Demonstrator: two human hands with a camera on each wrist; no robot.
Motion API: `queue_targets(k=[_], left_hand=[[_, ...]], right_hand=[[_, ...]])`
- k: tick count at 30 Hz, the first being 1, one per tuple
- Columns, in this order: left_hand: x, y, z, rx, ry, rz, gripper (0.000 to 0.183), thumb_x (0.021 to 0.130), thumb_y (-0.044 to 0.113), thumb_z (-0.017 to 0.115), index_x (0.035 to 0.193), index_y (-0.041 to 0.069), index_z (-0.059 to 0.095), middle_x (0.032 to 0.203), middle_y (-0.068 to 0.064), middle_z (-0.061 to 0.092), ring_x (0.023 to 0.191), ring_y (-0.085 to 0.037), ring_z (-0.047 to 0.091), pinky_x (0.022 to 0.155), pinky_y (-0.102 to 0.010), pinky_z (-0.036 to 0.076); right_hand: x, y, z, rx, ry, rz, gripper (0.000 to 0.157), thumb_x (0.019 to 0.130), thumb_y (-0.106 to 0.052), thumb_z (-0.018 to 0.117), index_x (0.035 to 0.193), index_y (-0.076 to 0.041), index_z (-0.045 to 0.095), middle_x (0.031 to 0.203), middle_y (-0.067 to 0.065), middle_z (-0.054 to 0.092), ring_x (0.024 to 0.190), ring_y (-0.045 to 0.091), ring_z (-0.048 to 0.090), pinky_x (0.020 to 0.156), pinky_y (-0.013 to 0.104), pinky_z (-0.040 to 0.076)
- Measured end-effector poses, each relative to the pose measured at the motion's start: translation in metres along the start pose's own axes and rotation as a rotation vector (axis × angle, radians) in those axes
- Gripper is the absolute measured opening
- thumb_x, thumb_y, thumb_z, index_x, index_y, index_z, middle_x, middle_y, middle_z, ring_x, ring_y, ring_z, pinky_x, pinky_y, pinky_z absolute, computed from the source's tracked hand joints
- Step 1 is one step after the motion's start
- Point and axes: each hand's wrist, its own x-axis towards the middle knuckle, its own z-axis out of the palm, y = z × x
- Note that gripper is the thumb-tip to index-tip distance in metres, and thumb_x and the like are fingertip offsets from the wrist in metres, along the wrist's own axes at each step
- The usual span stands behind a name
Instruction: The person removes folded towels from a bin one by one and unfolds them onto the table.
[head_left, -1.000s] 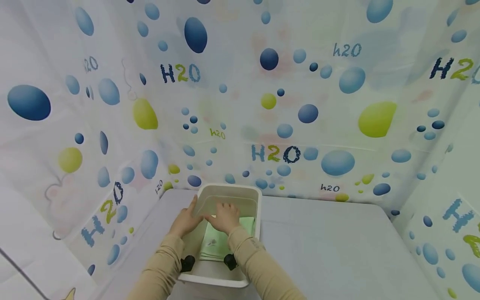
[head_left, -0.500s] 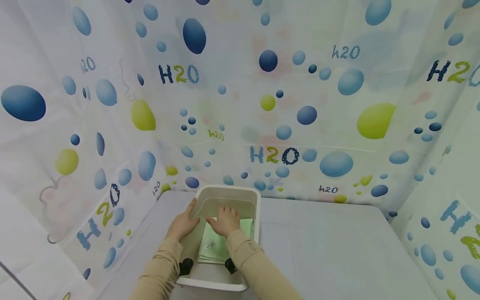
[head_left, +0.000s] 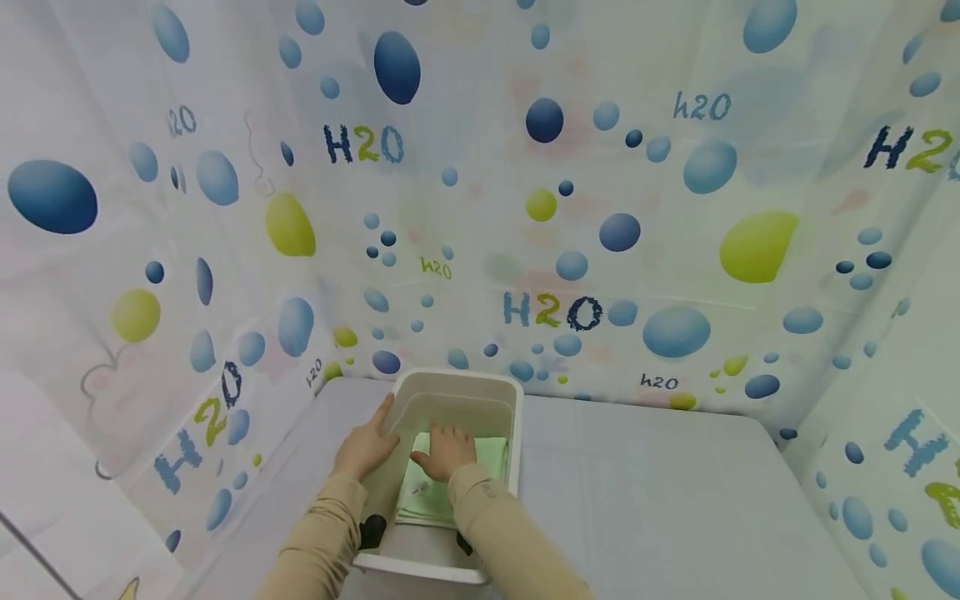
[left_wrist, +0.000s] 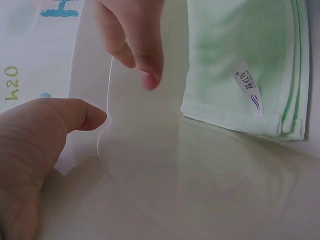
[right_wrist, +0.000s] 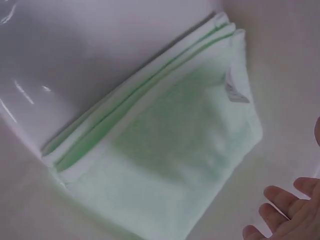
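A folded pale green towel (head_left: pixel 429 502) with a small printed label (left_wrist: pixel 250 95) lies on the floor of a cream plastic basin (head_left: pixel 420 569). In the head view, my left hand (head_left: pixel 366 450) is at the basin's left rim, index finger stretched along it and thumb pointing inward; its other fingers are hidden. My right hand (head_left: pixel 447 454) is inside the basin over the towel's far part, thumb spread to the left. The right wrist view shows fingertips (right_wrist: pixel 274 214) loosely bent beside the towel, with nothing between them.
The basin stands toward the left of a white-covered table (head_left: pixel 645 500). A white curtain (head_left: pixel 480 167) printed with coloured drops and H2O lettering hangs close behind and at both sides. Black wrist-worn devices (head_left: pixel 372 532) hang below both forearms.
My left thumb has drawn left, away from the right hand. The right hand has lowered slightly toward me over the towel. Towel and basin keep their places; the head view has shifted a little.
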Motion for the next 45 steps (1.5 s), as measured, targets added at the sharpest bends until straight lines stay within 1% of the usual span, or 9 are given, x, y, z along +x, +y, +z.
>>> queue_targets(k=[5, 10, 14, 18, 24, 28, 32, 37, 45], left_hand=[[0.001, 0.006, 0.003, -0.013, 0.007, 0.004, 0.068, 0.087, 0.021, 0.051, 0.148, 0.017, 0.024, 0.105, -0.036, 0.061, 0.070, -0.033, 0.061, 0.059, -0.044, 0.046], [-0.002, 0.006, 0.006, -0.020, 0.001, -0.001, 0.067, 0.086, 0.021, 0.051, 0.148, 0.016, 0.025, 0.111, -0.035, 0.060, 0.072, -0.033, 0.061, 0.057, -0.043, 0.044], [-0.002, 0.003, 0.004, -0.031, 0.002, -0.017, 0.067, 0.087, 0.022, 0.050, 0.148, 0.017, 0.023, 0.114, -0.035, 0.059, 0.073, -0.031, 0.060, 0.058, -0.042, 0.044], [-0.004, 0.003, 0.004, -0.051, -0.002, -0.028, 0.067, 0.088, 0.024, 0.049, 0.149, 0.017, 0.022, 0.117, -0.035, 0.057, 0.076, -0.031, 0.061, 0.059, -0.042, 0.044], [-0.005, 0.008, 0.006, -0.046, -0.006, -0.017, 0.066, 0.089, 0.025, 0.049, 0.149, 0.017, 0.022, 0.121, -0.036, 0.054, 0.089, -0.039, 0.063, 0.066, -0.047, 0.047], [-0.004, 0.007, 0.003, -0.021, -0.008, -0.013, 0.066, 0.089, 0.025, 0.048, 0.149, 0.016, 0.021, 0.121, -0.035, 0.054, 0.094, -0.044, 0.062, 0.071, -0.051, 0.048], [-0.003, 0.004, 0.000, -0.010, -0.011, -0.018, 0.066, 0.088, 0.025, 0.048, 0.148, 0.016, 0.021, 0.123, -0.036, 0.052, 0.098, -0.050, 0.059, 0.073, -0.054, 0.048], [-0.002, 0.003, 0.000, -0.016, -0.013, -0.004, 0.067, 0.088, 0.025, 0.049, 0.148, 0.015, 0.022, 0.122, -0.038, 0.052, 0.098, -0.050, 0.059, 0.073, -0.054, 0.048], [-0.001, 0.001, 0.003, -0.030, -0.017, 0.002, 0.066, 0.089, 0.025, 0.049, 0.148, 0.014, 0.022, 0.122, -0.038, 0.051, 0.097, -0.051, 0.059, 0.075, -0.055, 0.048]], right_hand=[[-0.003, 0.001, 0.003, 0.001, -0.002, 0.011, 0.063, 0.087, -0.051, 0.055, 0.133, -0.009, 0.047, 0.128, 0.014, 0.057, 0.119, 0.030, 0.051, 0.097, 0.047, 0.043], [-0.007, -0.001, 0.011, -0.006, -0.031, 0.060, 0.064, 0.085, -0.053, 0.056, 0.132, -0.010, 0.049, 0.128, 0.013, 0.056, 0.123, 0.030, 0.048, 0.100, 0.049, 0.040], [-0.001, -0.003, 0.019, -0.064, -0.023, 0.090, 0.064, 0.085, -0.057, 0.055, 0.131, -0.013, 0.051, 0.130, 0.010, 0.055, 0.126, 0.028, 0.046, 0.103, 0.048, 0.037], [0.003, -0.001, 0.026, -0.132, -0.052, 0.115, 0.064, 0.083, -0.061, 0.053, 0.130, -0.017, 0.052, 0.133, 0.007, 0.054, 0.128, 0.025, 0.044, 0.106, 0.046, 0.035], [0.007, 0.007, 0.033, -0.174, -0.061, 0.173, 0.065, 0.081, -0.063, 0.053, 0.127, -0.017, 0.055, 0.133, 0.006, 0.054, 0.130, 0.023, 0.043, 0.107, 0.045, 0.034], [0.011, 0.007, 0.037, -0.204, -0.077, 0.209, 0.067, 0.080, -0.065, 0.053, 0.128, -0.019, 0.055, 0.135, 0.004, 0.052, 0.131, 0.022, 0.041, 0.109, 0.044, 0.032], [0.019, 0.006, 0.048, -0.223, -0.090, 0.233, 0.070, 0.079, -0.067, 0.052, 0.131, -0.020, 0.052, 0.139, 0.004, 0.050, 0.133, 0.021, 0.039, 0.110, 0.043, 0.031], [0.025, 0.006, 0.053, -0.206, -0.122, 0.276, 0.074, 0.077, -0.068, 0.055, 0.133, -0.020, 0.049, 0.141, 0.002, 0.047, 0.136, 0.019, 0.036, 0.110, 0.043, 0.030], [0.025, 0.004, 0.054, -0.194, -0.124, 0.334, 0.079, 0.075, -0.067, 0.057, 0.137, -0.020, 0.045, 0.143, -0.004, 0.045, 0.135, 0.027, 0.038, 0.109, 0.047, 0.030]])
